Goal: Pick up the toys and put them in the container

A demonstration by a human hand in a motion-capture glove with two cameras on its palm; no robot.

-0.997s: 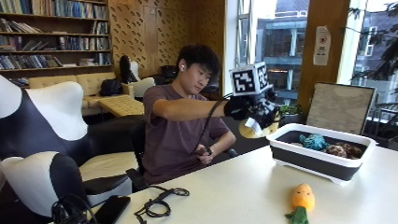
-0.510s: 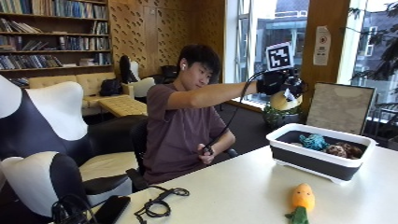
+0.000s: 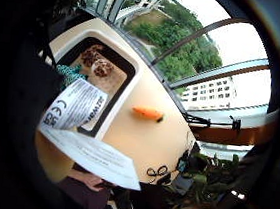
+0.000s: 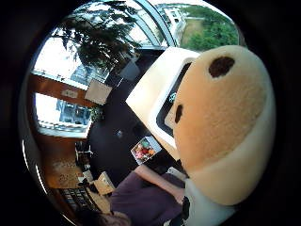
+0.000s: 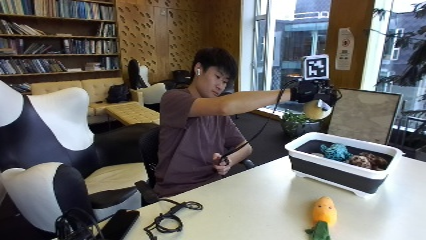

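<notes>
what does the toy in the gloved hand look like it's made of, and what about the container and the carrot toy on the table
The tan toy held in the right hand: soft plush, judging by its fuzzy nap and sewn-in paper tags.
The container: probably smooth plastic, with a white rim and dark walls.
The carrot toy: likely plush, matte orange with a green top; too small to be sure.

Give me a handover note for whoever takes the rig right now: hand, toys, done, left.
Right hand: raised over the container, gripping a tan plush toy; its white label hangs in the little finger side palm view.
Container: on the table at the far side; a teal toy and a brown spotted toy already lie in it.
Carrot toy: lies flat on the table, apart from the container, nearer the front edge.
Done: two toys in.
Left: lower and let go of the plush toy into the container, then fetch the carrot toy.
</notes>
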